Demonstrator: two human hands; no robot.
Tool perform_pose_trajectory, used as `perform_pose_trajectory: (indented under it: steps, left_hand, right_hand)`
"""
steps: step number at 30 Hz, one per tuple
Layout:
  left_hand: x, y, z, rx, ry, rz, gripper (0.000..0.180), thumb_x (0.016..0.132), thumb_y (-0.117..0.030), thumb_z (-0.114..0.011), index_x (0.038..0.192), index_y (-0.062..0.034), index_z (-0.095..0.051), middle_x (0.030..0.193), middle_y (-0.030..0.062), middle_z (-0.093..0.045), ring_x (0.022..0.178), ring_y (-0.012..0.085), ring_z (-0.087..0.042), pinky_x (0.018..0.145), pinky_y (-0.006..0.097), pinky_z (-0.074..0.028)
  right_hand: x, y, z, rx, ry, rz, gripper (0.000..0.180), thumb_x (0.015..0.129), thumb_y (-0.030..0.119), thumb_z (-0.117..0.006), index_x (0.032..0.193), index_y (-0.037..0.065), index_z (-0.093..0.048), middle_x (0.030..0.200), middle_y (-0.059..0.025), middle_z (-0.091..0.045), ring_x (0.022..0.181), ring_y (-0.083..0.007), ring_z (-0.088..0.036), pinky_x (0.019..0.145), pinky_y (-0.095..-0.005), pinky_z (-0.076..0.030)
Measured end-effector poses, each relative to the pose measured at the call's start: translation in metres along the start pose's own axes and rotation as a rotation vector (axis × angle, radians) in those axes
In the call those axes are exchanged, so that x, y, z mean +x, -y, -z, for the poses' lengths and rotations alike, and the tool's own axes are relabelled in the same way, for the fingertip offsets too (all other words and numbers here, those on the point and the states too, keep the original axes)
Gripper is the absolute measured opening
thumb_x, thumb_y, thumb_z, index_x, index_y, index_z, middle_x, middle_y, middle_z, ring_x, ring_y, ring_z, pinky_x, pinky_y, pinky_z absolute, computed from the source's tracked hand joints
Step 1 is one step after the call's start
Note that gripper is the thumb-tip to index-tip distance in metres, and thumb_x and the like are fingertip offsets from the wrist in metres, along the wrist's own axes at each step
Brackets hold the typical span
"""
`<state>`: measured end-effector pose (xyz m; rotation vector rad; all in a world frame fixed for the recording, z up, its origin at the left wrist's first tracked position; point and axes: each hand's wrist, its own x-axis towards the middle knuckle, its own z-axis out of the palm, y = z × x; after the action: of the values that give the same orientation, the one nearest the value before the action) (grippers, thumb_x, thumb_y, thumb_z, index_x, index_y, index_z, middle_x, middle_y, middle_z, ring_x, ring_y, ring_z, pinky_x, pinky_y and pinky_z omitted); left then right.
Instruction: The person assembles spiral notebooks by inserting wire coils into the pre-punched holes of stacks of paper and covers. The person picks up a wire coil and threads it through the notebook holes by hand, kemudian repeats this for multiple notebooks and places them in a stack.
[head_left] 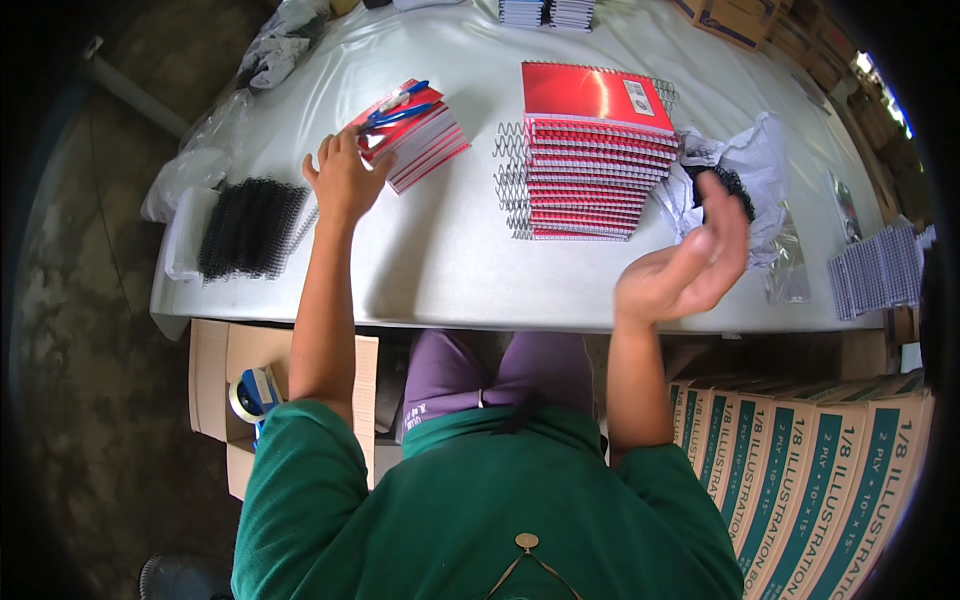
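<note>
My left hand (347, 175) is over the near left edge of a small pile of red-covered notebooks (425, 150). Its fingers are spread, with the fingertips by blue-handled pliers (400, 112) lying on top of that pile; whether they touch the handles is hard to tell. My right hand (690, 265) is raised, empty and slightly blurred, its fingers stretched out. It is to the right of a tall stack of red spiral notebooks (600, 180), whose wire coils stick out at the sides. Beyond its fingertips, black spiral coils (738, 190) lie on crumpled white plastic (765, 150).
A bundle of black coils (250, 228) lies at the table's left. An opened cardboard box (210, 385) with tape rolls stands below the left edge. Several cartons (800, 460) line the lower right. More coil-bound notebooks (875, 270) sit at the right edge.
</note>
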<state>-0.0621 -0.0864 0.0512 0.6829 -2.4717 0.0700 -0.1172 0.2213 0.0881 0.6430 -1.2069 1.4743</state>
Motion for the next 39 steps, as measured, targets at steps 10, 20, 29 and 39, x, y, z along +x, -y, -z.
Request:
perform_pose_trajectory:
  steps: [10,20,29,39]
  left_hand:
    - [-0.021,0.006,0.017,-0.067,-0.155,-0.219,0.027,0.072,-0.031,-0.071,0.098,-0.0214,-0.067,0.113,0.0033,-0.053,0.112,0.0241,-0.044,0.096,0.042,-0.027]
    - [0.010,-0.003,0.024,-0.357,0.242,-0.126,0.043,0.088,-0.047,-0.048,0.111,-0.0131,-0.062,0.119,0.0073,-0.057,0.114,0.0247,-0.049,0.099,0.042,-0.024]
    - [0.011,0.003,0.017,-0.187,0.225,-0.066,0.057,0.087,-0.054,-0.047,0.122,-0.0096,-0.055,0.125,0.0111,-0.053,0.121,0.0273,-0.044,0.101,0.042,-0.026]
    - [-0.161,-0.040,0.052,-1.534,0.302,0.768,0.032,0.085,-0.021,-0.065,0.106,0.0022,-0.057,0.094,0.0086,-0.064,0.084,0.0104,-0.056,0.076,0.024,-0.045]
  right_hand:
    - [-0.125,0.025,-0.082,0.537,0.794,-1.101,0.041,0.087,0.017,-0.055,0.121,-0.004,-0.048,0.102,-0.0148,-0.063,0.093,-0.0217,-0.059,0.085,-0.0314,-0.044]
    - [-0.120,-0.027,-0.169,0.429,0.744,-1.650,0.022,0.088,0.026,-0.056,0.090,0.004,-0.061,0.074,-0.0055,-0.064,0.064,-0.0100,-0.059,0.053,-0.0238,-0.043]
    - [-0.123,0.036,-0.064,0.673,0.738,-1.755,0.023,0.087,0.025,-0.060,0.086,0.002,-0.056,0.071,-0.0084,-0.062,0.054,-0.0100,-0.056,0.048,-0.0218,-0.045]
    - [-0.159,0.067,0.009,0.666,1.029,-1.481,0.014,0.091,0.012,-0.053,0.101,0.003,-0.049,0.087,-0.0066,-0.059,0.067,-0.0089,-0.056,0.058,-0.0229,-0.047]
